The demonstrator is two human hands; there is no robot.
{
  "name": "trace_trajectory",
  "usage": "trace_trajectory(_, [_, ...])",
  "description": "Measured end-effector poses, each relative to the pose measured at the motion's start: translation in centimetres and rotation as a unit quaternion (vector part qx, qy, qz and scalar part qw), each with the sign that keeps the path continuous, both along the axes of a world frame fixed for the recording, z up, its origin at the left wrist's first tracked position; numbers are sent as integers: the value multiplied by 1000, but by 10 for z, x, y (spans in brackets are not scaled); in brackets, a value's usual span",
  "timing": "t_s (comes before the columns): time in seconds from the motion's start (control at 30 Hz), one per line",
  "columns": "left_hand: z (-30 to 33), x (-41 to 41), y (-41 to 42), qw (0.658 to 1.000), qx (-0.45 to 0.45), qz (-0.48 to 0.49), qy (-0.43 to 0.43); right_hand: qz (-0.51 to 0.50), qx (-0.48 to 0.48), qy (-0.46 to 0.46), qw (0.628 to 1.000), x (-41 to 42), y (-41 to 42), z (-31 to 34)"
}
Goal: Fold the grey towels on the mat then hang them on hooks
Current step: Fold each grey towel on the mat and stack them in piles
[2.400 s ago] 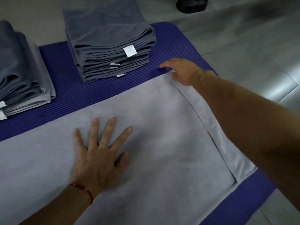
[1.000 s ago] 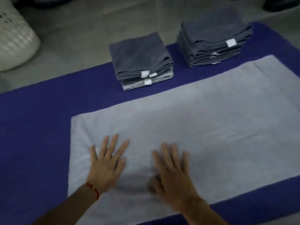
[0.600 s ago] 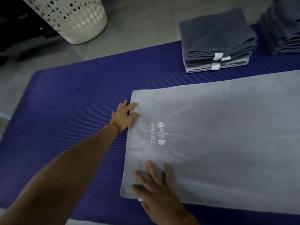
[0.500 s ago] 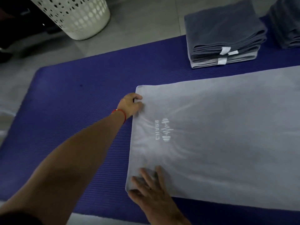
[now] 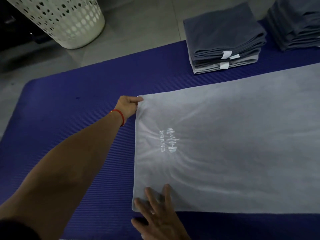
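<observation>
Pinching: towel (image 5: 233,144) far corner by left hand (image 5: 127,106)
Near corner: pressed flat, right hand (image 5: 155,210) fingers straight
Long axis: stretched rightward from both grips

The mat (image 5: 72,135) is deep violet-blue with fine parallel ribs, and the towel (image 5: 233,144) spread over its right part is pale grey, bearing a white logo (image 5: 168,142) of letters and a jagged pulse line near its left edge. At the mat's far edge two stacks of folded towels (image 5: 223,37) (image 5: 296,21) are darker slate grey with small white tags, the nearer stack's lowest layers paler. A red cord bracelet (image 5: 120,116) circles the left wrist, and the basket (image 5: 60,19) on the grey tiled floor (image 5: 142,26) is cream-white, dotted with dark holes.
</observation>
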State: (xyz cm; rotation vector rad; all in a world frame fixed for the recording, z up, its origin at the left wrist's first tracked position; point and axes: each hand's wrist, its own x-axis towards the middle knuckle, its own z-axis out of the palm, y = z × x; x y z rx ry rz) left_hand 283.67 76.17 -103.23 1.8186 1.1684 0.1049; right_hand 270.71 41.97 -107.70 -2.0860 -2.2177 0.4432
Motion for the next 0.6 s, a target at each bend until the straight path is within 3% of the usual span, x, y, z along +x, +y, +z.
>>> trace_trajectory(0.17, [11,-4,5,987,103,-113,53,-91,65,55,992,9,3,5])
trace_trajectory(0.23, [19,-7,5,975,156,-140,77,-151,150,170,962,22,-2,9])
trace_trajectory(0.27, [25,-8,3,967,183,-152,86,-205,199,260,922,35,-5,15])
trace_trajectory(0.33, [38,-7,-2,952,229,-177,95,-352,219,418,808,77,-17,35])
trace_trajectory(0.4, [52,-1,-11,939,269,-200,75,-480,192,486,705,131,-38,60])
trace_trajectory(0.43, [59,4,-16,935,283,-207,58,-515,189,496,673,159,-52,75])
trace_trajectory(0.5, [73,18,-28,934,288,-212,14,-542,197,484,658,210,-82,104])
trace_trajectory(0.6, [90,52,-51,928,281,-241,-46,-565,190,420,684,271,-133,135])
